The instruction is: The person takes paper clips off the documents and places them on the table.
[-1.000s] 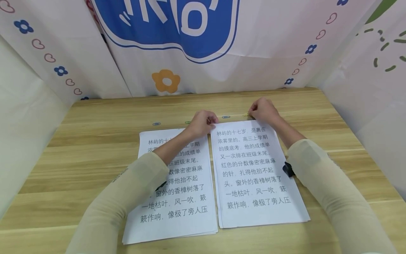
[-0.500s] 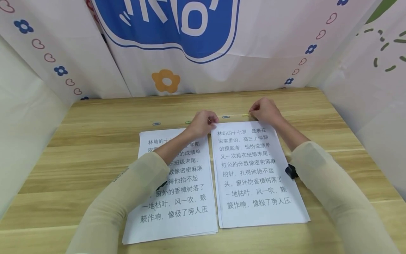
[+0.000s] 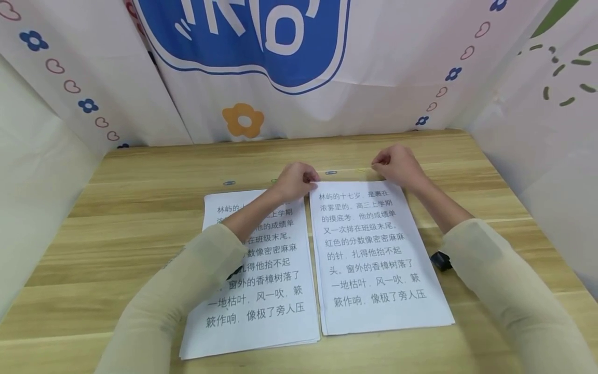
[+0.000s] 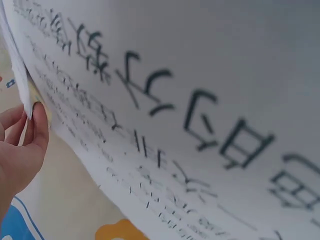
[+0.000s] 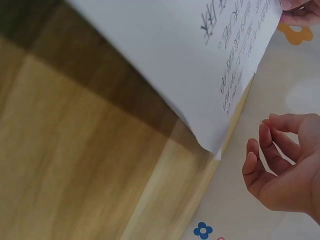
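Two stacks of printed paper lie side by side on the table, the left stack (image 3: 275, 324) partly under my left forearm. My left hand (image 3: 295, 182) pinches the top left corner of the right stack (image 3: 374, 317); thumb and fingers close on that corner in the left wrist view. Beyond the top right corner is my right hand (image 3: 399, 163), fingers loosely bent, thumb and index tips together (image 5: 265, 121) with nothing visible between them. A yellow paper clip (image 3: 359, 170) lies just left of its fingertips. Between the hands rests a blue paper clip (image 3: 330, 172).
Another blue paper clip (image 3: 229, 183) and a green one (image 3: 274, 181) lie behind the left stack. A white printed curtain (image 3: 397, 93) hangs at the wooden table's (image 3: 117, 218) back edge. A small black object (image 3: 440, 261) shows at the right cuff.
My right hand has drawn away to the right from the yellow paper clip, which stays on the table. My left hand keeps its place at the paper corner. The head view has shifted slightly.
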`<action>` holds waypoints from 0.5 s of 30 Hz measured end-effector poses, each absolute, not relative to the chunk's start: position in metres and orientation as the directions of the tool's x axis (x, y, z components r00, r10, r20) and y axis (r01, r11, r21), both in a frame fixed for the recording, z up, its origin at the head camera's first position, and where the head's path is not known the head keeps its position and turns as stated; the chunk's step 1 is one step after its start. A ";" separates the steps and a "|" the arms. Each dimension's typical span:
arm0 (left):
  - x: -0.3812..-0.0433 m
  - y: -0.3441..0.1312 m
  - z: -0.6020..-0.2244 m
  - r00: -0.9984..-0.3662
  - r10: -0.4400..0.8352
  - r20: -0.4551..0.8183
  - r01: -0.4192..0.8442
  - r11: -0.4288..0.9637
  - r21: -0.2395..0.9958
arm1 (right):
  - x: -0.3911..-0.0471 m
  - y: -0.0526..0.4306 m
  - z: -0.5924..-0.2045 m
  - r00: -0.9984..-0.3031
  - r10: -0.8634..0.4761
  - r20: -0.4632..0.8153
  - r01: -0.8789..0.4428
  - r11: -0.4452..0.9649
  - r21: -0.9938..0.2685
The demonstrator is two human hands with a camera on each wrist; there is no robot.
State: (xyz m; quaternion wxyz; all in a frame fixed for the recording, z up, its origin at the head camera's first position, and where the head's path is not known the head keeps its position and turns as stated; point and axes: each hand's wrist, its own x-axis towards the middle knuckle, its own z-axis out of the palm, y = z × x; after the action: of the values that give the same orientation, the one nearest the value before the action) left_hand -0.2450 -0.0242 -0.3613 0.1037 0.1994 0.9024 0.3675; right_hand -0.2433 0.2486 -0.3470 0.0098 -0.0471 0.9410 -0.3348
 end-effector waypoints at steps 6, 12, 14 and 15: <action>-0.243 -0.040 -0.345 -0.868 0.497 -0.020 0.373 0.678 0.633 | -0.238 0.254 -0.346 -0.992 -0.121 0.042 -0.120 0.768 -0.629; -0.233 -0.069 -0.334 -0.873 0.487 0.023 0.403 0.694 0.597 | -0.232 0.259 -0.345 -0.988 -0.149 0.046 -0.145 0.772 -0.619; -0.228 -0.077 -0.332 -0.879 0.476 0.017 0.392 0.702 0.595 | -0.229 0.260 -0.344 -0.986 -0.159 0.043 -0.152 0.771 -0.618; -0.226 -0.081 -0.331 -0.882 0.472 0.016 0.388 0.705 0.594 | -0.227 0.260 -0.343 -0.985 -0.168 0.039 -0.156 0.770 -0.619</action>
State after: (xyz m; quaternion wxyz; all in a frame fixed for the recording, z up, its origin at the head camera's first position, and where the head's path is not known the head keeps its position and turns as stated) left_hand -0.2256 -0.0814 -0.3310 0.0686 0.2335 0.9207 0.3052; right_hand -0.2275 0.2597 -0.3427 0.0091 -0.0860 0.9407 -0.3280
